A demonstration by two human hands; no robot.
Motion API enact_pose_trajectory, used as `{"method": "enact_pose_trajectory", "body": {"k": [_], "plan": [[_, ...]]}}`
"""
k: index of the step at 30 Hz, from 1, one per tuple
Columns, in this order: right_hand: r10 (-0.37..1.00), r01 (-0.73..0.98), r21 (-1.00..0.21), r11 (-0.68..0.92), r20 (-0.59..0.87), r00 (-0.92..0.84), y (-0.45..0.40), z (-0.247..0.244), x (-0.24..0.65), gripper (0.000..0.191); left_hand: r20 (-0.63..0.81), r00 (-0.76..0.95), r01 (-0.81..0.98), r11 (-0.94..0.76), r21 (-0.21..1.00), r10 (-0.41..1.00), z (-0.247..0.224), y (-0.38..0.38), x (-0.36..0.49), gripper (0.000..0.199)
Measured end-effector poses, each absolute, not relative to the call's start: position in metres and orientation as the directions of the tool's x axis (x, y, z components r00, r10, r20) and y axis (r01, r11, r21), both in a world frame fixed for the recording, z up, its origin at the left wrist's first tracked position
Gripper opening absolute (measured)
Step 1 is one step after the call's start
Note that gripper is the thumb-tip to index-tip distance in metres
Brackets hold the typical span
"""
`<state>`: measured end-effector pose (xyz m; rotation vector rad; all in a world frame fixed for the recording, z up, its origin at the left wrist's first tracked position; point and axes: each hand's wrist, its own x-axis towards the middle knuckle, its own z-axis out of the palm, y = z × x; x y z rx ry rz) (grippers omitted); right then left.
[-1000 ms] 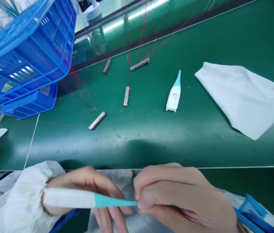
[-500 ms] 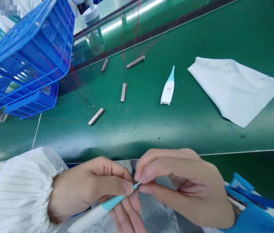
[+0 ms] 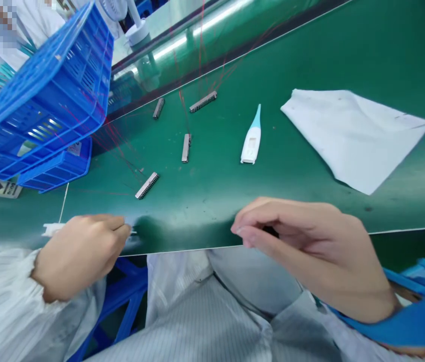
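Observation:
My left hand is over the front edge of the green table with its fingers curled down around a digital thermometer. Only the white end of that thermometer and a small bit of its tip show; the hand hides the rest. In front of my body, my right hand is closed in a pinch, thumb against fingertips. Whatever is in the pinch, if anything, is too small to see. A second digital thermometer, white with a turquoise tip, lies on the table beyond my right hand.
Several small dark metal strips with thin red wires lie on the green table. At the right is a white cloth. A large blue crate stands at the left above a smaller blue bin. A person is behind the crate.
Both hands have come apart. My left hand has carried the thermometer left and up to the table edge; my right hand has risen slightly, still pinched.

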<state>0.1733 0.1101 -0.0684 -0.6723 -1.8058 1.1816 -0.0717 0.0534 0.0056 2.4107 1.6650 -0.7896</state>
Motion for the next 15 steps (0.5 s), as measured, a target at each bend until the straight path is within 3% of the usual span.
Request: {"method": "enact_pose_trajectory", "body": {"k": [1,3,7,15], "plan": [[0.802,0.019,-0.917,0.398,0.337,-0.493,0.1127,-0.0677,0.172,0.012,-0.482,0.255,0.846,-0.435,-0.31,0.838,0.005,0.0521,-0.0761,0.031],[0.792,0.07,-0.913,0.402,0.308,-0.528,0.1158,-0.0667,0.1685,0.015,-0.509,0.271,0.779,-0.497,-0.383,0.817,0.0042,0.0507,-0.0795,0.03],[0.729,0.04,-0.884,0.465,0.356,-0.585,0.1167,-0.0668,0.1657,0.019,-0.553,0.286,0.744,-0.545,-0.386,0.782,0.0051,0.0543,-0.0785,0.027],[0.723,0.025,-0.9,0.434,0.332,-0.605,0.1179,-0.065,0.1707,0.021,-0.61,0.314,0.707,-0.609,-0.361,0.727,0.0095,0.0591,-0.0834,0.025]]}}
